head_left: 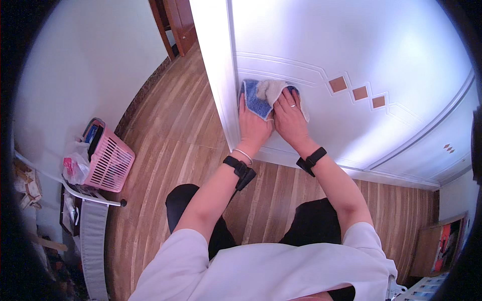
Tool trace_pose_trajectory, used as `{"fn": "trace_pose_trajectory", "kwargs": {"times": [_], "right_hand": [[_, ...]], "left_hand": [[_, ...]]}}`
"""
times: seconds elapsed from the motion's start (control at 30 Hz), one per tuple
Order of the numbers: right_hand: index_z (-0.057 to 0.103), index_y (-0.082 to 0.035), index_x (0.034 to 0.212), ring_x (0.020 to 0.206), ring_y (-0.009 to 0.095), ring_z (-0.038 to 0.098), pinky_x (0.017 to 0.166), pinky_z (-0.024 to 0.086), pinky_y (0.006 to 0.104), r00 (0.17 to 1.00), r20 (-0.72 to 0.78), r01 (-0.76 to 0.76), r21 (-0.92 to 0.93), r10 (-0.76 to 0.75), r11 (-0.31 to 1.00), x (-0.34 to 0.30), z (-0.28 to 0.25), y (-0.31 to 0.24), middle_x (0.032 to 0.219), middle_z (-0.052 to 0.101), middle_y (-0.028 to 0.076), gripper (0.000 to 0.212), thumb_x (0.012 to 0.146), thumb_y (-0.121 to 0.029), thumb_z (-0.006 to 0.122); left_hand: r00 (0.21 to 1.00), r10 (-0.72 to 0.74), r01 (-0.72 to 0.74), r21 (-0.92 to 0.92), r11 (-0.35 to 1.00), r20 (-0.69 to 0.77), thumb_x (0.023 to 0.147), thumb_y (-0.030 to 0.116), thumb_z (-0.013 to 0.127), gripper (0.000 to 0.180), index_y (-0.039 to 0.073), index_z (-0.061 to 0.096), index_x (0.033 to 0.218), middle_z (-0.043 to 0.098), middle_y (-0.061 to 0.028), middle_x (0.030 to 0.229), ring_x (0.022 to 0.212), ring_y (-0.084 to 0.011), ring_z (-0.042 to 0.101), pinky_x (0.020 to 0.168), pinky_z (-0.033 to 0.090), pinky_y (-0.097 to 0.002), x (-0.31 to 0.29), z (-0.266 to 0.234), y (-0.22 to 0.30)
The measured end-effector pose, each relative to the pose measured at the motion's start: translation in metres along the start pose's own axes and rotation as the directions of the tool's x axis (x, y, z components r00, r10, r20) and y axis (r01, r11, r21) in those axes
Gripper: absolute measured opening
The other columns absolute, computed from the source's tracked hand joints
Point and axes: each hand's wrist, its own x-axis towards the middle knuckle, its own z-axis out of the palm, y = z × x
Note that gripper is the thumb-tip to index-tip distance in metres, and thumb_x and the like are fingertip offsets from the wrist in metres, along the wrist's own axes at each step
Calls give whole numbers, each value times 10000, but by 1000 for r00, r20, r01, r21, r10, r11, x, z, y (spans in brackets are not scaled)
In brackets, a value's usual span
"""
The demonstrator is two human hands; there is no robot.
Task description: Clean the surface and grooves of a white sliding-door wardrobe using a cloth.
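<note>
Both my arms reach forward to a white wardrobe door (321, 125) with moulded lines and brown diamond inlays. A blue and greyish-white cleaning cloth (258, 103) is bunched against the door's lower left part. My left hand (253, 125) grips the cloth's blue side near the door's left edge, its fingers partly hidden behind the cloth. Close beside it, my right hand (290, 120) has its fingers bent over the pale part of the same cloth. A ring shows on one right finger. The two hands nearly touch at the thumbs.
On the wood-striped floor (160, 150) at the left stands a pink slatted basket (111, 158) with a plastic bag (76, 163) beside it. A white-framed rack with grey fabric (94, 241) is nearer. An open wooden cabinet (437, 246) stands at the right. A brown door (179, 25) is at the back.
</note>
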Motion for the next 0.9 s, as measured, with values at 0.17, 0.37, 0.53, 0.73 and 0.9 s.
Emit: {"fn": "trace_pose_trajectory", "kwargs": {"times": [0.17, 0.37, 0.53, 0.73, 0.9], "right_hand": [[525, 32, 1258, 1351, 332, 361, 1165, 240, 477, 999, 48, -10, 52, 8, 999, -7, -2, -1, 1373, 477, 173, 459, 823, -109, 552], [515, 34, 1271, 1360, 327, 351, 1165, 248, 456, 1000, 10, 6, 39, -6, 999, -5, -2, 0, 1375, 472, 174, 455, 839, -108, 525], [522, -2, 1288, 1325, 332, 404, 1146, 274, 472, 1000, 27, 14, 70, -16, 997, -23, 11, 10, 1358, 490, 180, 478, 821, -93, 567], [554, -1, 1237, 1321, 301, 417, 1137, 308, 434, 1000, -27, 2, 50, -1, 999, -22, 4, 8, 1345, 511, 144, 428, 819, -92, 549], [578, -4, 1186, 1299, 288, 445, 1095, 369, 409, 999, 49, -18, 95, 13, 995, -42, 12, 19, 1310, 536, 124, 387, 808, -76, 542]], "left_hand": [[997, -67, 67, -5, 998, -39, 897, 169, 522, 479, 48, 497, 1359, 489, -177, 1402, 1330, -376, 394, 1149, 225, -513, -14, 9, 12], [993, -109, 104, -123, 987, -36, 874, 91, 535, 500, 32, 481, 1368, 478, -206, 1399, 1333, -403, 373, 1138, 268, -467, -5, -1, 8], [996, -58, 54, 51, 997, 63, 842, 51, 548, 524, 27, 479, 1361, 465, -214, 1401, 1328, -434, 363, 1139, 275, -460, -22, 13, 14], [970, -128, 132, -6, 991, 205, 841, 29, 531, 521, 26, 472, 1359, 440, -215, 1422, 1310, -434, 383, 1119, 310, -456, -8, 6, 5], [981, -84, 101, -88, 991, 177, 830, 33, 532, 532, 24, 470, 1359, 458, -225, 1398, 1286, -438, 400, 1113, 311, -469, -42, 28, 8]]}}
